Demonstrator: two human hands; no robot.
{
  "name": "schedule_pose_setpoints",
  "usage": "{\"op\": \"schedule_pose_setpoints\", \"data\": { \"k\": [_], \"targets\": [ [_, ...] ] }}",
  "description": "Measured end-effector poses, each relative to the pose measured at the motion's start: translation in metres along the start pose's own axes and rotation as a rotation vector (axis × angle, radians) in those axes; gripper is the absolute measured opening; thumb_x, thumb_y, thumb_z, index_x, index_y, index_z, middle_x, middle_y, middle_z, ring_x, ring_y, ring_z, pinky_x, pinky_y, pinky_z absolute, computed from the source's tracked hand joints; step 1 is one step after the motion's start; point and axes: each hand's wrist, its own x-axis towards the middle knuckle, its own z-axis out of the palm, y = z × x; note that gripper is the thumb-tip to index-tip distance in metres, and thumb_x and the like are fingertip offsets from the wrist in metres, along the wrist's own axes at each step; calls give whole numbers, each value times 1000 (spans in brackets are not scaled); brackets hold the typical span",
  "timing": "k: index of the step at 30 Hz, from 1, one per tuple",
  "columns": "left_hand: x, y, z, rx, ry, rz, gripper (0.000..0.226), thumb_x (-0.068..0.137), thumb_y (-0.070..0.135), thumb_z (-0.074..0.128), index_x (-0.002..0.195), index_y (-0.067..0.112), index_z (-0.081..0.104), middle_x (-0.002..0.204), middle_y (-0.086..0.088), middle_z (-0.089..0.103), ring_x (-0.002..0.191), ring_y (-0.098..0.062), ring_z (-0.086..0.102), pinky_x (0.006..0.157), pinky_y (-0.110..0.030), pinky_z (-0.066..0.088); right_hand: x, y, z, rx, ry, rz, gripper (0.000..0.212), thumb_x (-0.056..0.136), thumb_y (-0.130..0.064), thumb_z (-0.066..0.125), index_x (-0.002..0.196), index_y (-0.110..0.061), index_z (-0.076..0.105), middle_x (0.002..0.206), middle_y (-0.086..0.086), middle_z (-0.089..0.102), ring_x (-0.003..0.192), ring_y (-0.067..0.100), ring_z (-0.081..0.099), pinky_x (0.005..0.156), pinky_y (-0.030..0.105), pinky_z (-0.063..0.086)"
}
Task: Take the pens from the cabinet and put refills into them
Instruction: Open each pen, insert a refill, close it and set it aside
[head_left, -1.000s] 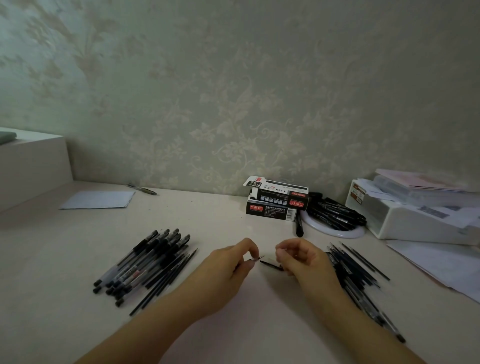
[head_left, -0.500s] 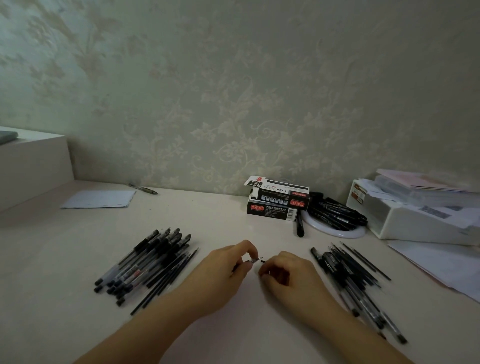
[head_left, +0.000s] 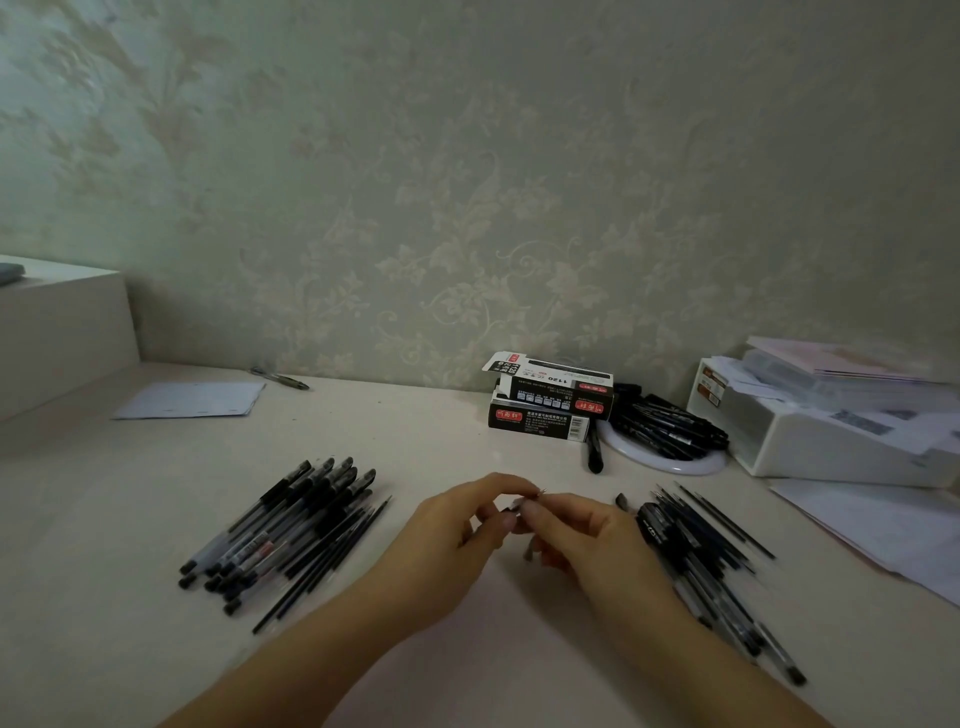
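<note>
My left hand (head_left: 457, 530) and my right hand (head_left: 582, 535) meet above the middle of the desk, fingertips together. They pinch a small pen part (head_left: 519, 503) with a thin metal tip poking out; most of it is hidden by the fingers. A pile of black pens and thin refills (head_left: 291, 530) lies to the left of my hands. Another pile of pens and refills (head_left: 701, 551) lies to the right, close to my right wrist. A small black cap (head_left: 622, 501) lies just beyond my right hand.
Two stacked black refill boxes (head_left: 550, 405) stand by the wall. Beside them a white round plate (head_left: 670, 457) holds several black pens, and one black pen (head_left: 594, 452) lies in front. A white box with papers (head_left: 831, 431) is far right; a paper sheet (head_left: 192, 400) far left.
My right hand has moved left from the right pile to meet my left hand, and both hands now pinch the small part together.
</note>
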Motion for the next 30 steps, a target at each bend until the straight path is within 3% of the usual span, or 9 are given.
{"op": "schedule_pose_setpoints", "data": {
  "k": [5,9,12,14,17,19,21,25,30],
  "targets": [
    [0,2,1,24,1,41,39,97,18,51,121,49,57,82,32,57,65,7,53,61,-5,38,3,5,0,236,18,122,13,89,-19,67,96,-15,77,97,9,76,84,16,69,72,23,53],
    [-1,-2,1,107,-16,16,36,98,27,48,128,47,48,77,18,55,62,4,51,60,-7,38,12,2,-8,409,188,80,13,99,-14,52,100,-7,64,97,10,76,88,21,72,73,27,55],
    [-1,-5,0,167,-22,-17,32,99,31,46,128,45,47,80,16,55,67,6,51,62,-8,39,18,-3,-25,374,350,-26,14,100,-16,49,101,-10,61,88,1,76,83,15,72,70,25,55],
    [-2,-7,-2,211,-19,-29,29,99,33,45,126,43,48,82,17,55,71,9,50,63,-7,38,20,-4,-38,196,423,-101,12,99,-21,52,102,-17,63,81,-7,74,74,7,69,68,23,53],
    [-3,-9,-4,274,-8,-36,26,99,34,44,124,41,50,85,20,54,78,14,49,65,-4,37,23,0,-57,-394,472,-216,6,93,-24,63,92,-28,67,75,-14,69,67,2,64,62,16,45],
    [-3,-9,-5,295,0,-32,26,99,34,44,123,39,51,85,22,53,80,15,49,66,-3,37,23,3,-69,-699,511,-281,7,91,-18,66,88,-24,70,81,-13,65,68,3,60,61,15,42],
    [-2,-9,-5,309,9,-26,25,99,34,44,123,38,52,84,22,51,79,16,48,65,-3,37,23,7,-80,-891,539,-272,9,92,-15,64,87,-16,72,85,-4,64,70,5,56,63,23,45],
    [-2,-10,-6,338,26,-20,24,99,34,44,121,37,53,87,21,51,77,12,50,66,-4,38,24,13,-94,-1111,546,-113,22,95,-15,58,78,-10,72,72,5,65,64,15,57,64,39,54],
    [-2,-13,-5,365,24,-32,24,99,33,45,119,36,57,96,21,53,78,8,50,67,-3,37,26,17,-96,-1156,532,-40,21,95,-14,59,80,-7,71,71,8,66,65,19,59,66,41,55]
  ]
}}
